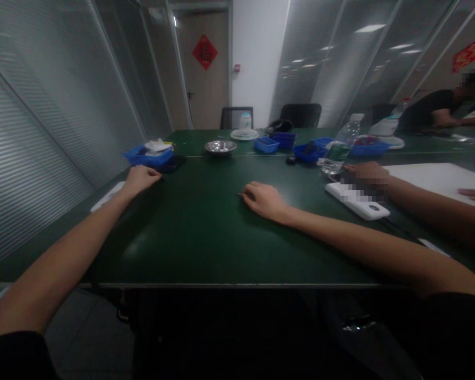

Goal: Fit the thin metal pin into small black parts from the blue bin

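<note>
My left hand (141,178) is over the left part of the green table, its fingers pinched together. A tiny dark bit shows at its fingertips, too small to name. Just behind this hand are a blue basket (142,157) with white tissue in it and a flat black object (173,164). My right hand (264,200) rests on the table right of the middle, with its fingers curled closed. From its fingertips a short, thin, needle-like piece (239,194) sticks out to the left; its kind cannot be made out.
A metal bowl (220,148), a white plastic basket (244,135) and several blue baskets (266,145) stand farther back. To the right are a water bottle (342,146), a white power strip (358,200) and another person's hand (367,173). The table's front edge (237,285) is close.
</note>
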{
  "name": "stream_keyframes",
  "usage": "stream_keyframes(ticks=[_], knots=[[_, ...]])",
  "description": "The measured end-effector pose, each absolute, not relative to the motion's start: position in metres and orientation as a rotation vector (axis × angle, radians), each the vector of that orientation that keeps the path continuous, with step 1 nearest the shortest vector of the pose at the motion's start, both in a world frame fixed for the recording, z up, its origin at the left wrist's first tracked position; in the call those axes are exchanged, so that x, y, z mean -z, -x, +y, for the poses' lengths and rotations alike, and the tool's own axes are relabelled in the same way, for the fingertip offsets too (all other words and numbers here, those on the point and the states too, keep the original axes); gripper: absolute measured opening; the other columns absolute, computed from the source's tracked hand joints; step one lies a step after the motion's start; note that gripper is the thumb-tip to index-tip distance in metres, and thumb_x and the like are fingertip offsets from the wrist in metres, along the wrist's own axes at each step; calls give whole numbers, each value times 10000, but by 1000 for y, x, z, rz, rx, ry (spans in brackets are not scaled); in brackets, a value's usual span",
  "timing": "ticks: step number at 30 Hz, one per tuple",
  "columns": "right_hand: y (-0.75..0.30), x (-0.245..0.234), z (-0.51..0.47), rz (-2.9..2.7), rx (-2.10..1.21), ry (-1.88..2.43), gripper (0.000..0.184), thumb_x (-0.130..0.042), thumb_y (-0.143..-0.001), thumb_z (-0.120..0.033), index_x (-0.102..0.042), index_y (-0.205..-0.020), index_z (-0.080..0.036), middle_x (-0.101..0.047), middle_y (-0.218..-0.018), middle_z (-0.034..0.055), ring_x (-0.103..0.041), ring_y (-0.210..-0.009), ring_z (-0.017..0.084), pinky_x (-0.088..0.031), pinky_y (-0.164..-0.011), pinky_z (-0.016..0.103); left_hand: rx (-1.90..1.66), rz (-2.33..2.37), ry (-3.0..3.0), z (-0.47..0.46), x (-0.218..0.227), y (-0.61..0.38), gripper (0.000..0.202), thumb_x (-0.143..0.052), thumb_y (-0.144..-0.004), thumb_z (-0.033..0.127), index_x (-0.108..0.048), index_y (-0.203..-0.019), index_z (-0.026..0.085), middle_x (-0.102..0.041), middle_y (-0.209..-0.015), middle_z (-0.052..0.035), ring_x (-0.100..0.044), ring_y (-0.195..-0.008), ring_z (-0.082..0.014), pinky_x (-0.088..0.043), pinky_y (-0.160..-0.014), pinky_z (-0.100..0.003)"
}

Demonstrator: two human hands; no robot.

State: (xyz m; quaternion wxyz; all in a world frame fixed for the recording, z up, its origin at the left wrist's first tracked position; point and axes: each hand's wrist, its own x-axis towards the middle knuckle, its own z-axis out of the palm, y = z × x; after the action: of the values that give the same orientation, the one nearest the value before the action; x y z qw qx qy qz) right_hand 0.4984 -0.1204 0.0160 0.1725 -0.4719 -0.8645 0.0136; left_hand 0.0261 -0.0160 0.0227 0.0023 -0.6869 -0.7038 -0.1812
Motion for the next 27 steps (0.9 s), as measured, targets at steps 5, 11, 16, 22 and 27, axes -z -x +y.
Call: stream_keyframes(ticks=[5,11,16,22,27], knots=[[-499,-15,-119,-2452,-31,1319,269,-502,-1052,-387,-689,-1117,-206,-692,-1091,88,-636,-862,197,-414,-687,291,697,-2341,2189,-5,-18,-13,335,-744,-807,382,-819,-1084,210,-801,-1108,-55,-722,-1048,-262,-520,-957,-301],[-500,-12,-117,-2444,-22,1290,245,-529,-1042,-365,-697,-1103,-198,-692,-1081,84,-621,-828,186,-404,-667,291,775,-2406,2209,-1,-13,-7,340,-779,-765,400,-815,-1052,222,-798,-1101,-58,-711,-1073,-268,-507,-981,-339],[-498,-15,-121,-2505,-65,1115,241,-541,-1041,-358,-694,-1122,-191,-689,-1080,72,-615,-826,170,-406,-673,279,930,-2345,2499,-15,-18,-41,456,-808,-738,458,-796,-1120,210,-791,-1104,-73,-716,-1035,-263,-540,-921,-343],[-499,-21,-132,-2555,-22,858,270,-543,-1047,-377,-699,-1154,-185,-676,-1087,70,-606,-817,153,-407,-676,270,782,-1645,3276,-68,-30,-149,465,-741,-876,471,-732,-1267,219,-752,-1188,-79,-696,-1066,-233,-532,-935,-359],[-500,-20,-134,-2568,3,701,286,-526,-1054,-376,-712,-1166,-188,-674,-1065,69,-612,-820,150,-409,-682,269,895,-1305,3375,-109,-22,-208,379,-685,-954,429,-721,-1256,202,-736,-1160,-79,-674,-991,-203,-513,-841,-323]])
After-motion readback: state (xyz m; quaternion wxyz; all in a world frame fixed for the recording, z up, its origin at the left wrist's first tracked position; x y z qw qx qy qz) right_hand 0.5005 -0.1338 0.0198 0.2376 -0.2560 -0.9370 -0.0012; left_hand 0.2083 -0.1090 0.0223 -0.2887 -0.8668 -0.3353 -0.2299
